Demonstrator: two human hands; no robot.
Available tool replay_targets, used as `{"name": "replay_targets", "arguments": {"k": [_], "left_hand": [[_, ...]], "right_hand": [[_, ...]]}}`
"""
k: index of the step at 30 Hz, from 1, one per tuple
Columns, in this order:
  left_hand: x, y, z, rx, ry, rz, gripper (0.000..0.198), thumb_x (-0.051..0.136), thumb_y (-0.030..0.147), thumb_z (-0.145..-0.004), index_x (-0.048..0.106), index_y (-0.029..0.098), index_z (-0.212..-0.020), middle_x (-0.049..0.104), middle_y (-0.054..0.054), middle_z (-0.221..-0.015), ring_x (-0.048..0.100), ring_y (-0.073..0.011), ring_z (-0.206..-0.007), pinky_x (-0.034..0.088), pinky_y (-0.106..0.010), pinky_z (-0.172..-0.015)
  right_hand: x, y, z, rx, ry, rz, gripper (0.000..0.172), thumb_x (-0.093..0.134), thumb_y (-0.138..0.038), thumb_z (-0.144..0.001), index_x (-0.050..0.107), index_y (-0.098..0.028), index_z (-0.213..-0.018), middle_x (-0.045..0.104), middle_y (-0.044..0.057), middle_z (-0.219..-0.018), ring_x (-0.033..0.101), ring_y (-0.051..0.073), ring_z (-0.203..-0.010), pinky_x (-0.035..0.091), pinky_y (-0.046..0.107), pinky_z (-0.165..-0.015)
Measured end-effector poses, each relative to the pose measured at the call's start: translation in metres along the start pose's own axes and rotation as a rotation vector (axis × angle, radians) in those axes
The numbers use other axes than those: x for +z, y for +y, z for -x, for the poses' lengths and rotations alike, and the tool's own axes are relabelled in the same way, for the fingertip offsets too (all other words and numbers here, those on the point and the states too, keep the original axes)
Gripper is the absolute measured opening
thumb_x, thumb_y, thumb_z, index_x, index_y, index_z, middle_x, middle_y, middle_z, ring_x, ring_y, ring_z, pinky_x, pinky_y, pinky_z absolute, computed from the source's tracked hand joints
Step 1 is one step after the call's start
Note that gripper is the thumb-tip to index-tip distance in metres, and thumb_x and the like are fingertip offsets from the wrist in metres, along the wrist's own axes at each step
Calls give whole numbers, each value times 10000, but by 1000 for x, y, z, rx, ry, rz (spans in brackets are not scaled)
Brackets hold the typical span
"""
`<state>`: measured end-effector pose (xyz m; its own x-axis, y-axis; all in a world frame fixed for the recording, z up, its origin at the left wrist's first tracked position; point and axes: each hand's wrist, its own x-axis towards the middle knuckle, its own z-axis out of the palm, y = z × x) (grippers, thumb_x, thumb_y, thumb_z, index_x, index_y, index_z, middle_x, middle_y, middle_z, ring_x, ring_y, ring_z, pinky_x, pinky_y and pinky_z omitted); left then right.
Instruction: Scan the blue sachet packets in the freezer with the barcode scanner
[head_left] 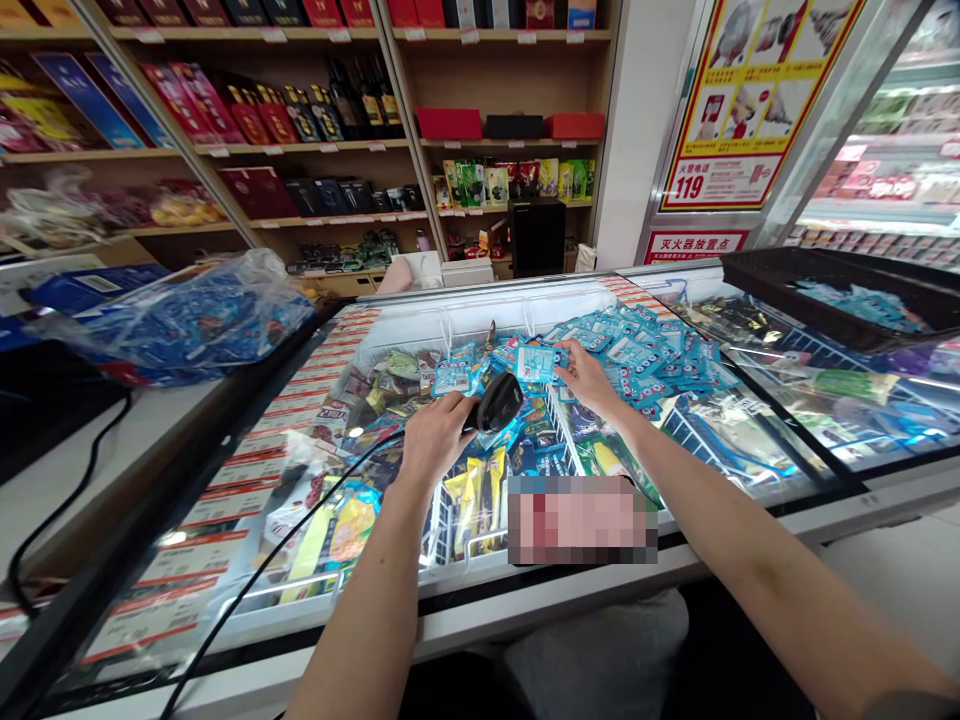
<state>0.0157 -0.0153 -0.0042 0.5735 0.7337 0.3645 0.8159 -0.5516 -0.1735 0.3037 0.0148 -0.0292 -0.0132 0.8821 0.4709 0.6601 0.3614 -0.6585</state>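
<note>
My left hand (433, 437) is closed round the grip of a black barcode scanner (498, 401), whose black cable (247, 585) trails down to the lower left. The scanner's head points at a small light-blue packet (535, 363). My right hand (587, 376) pinches that packet by its right edge and holds it just above the freezer's glass lid (757, 440). A heap of several similar blue packets (645, 350) lies on the glass right behind the hand. One more blue packet (452, 377) lies left of the scanner.
The chest freezer (480, 590) holds assorted frozen goods under sliding glass. A clear bag of blue packets (187, 320) sits on the counter at left. A black tray (840, 290) rests at right. Shelves of boxes and bottles (315, 110) line the back wall.
</note>
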Motion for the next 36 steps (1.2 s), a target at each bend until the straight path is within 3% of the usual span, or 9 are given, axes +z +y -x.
{"name": "replay_targets", "arguments": {"k": [14,18,22,28,32,36], "left_hand": [[-2,-7,3,-30,29,13,352,563,305,-799,524,227,-1140,597,-66,-1020,588,-230,-948,429,-312,-728],[-5,-24,9,-145,84,-11,329,545,308,-809,537,226,-1128,597,-71,-1021,587,-232,-943,425,-305,-708],[-9,-37,14,-313,118,-40,343,522,337,-817,537,230,-1142,597,-71,-1017,586,-242,-915,418,-315,-693],[-9,-48,20,-538,140,-34,356,475,384,-830,544,233,-1145,602,-86,-1027,581,-271,-942,422,-335,-679],[-7,-56,24,-627,146,-66,387,494,393,-810,540,227,-1157,608,-96,-1046,585,-285,-945,431,-346,-664],[-5,-60,28,-668,158,-79,391,501,391,-804,540,230,-1158,613,-98,-1039,590,-279,-924,435,-346,-655]], "right_hand": [[2,0,1,-17,38,19,415,460,-274,-855,408,-222,-1263,567,-6,-753,566,174,-666,455,317,-694],[4,1,2,-87,109,169,394,420,-230,-867,472,-214,-1258,585,68,-996,573,192,-844,450,352,-834],[2,-2,3,-78,142,365,343,428,-194,-861,571,-157,-1170,455,135,-1257,501,229,-1051,395,375,-955],[-7,-19,7,-96,64,597,341,401,-147,-874,605,-151,-1146,409,151,-1359,295,344,-1237,269,523,-993],[-2,-28,9,-213,-27,594,387,360,-132,-887,570,-178,-1209,470,136,-1331,335,317,-1219,253,522,-996],[16,-34,5,-347,-160,519,398,355,-177,-913,511,-198,-1278,508,98,-1313,390,257,-1213,288,451,-1019]]}}
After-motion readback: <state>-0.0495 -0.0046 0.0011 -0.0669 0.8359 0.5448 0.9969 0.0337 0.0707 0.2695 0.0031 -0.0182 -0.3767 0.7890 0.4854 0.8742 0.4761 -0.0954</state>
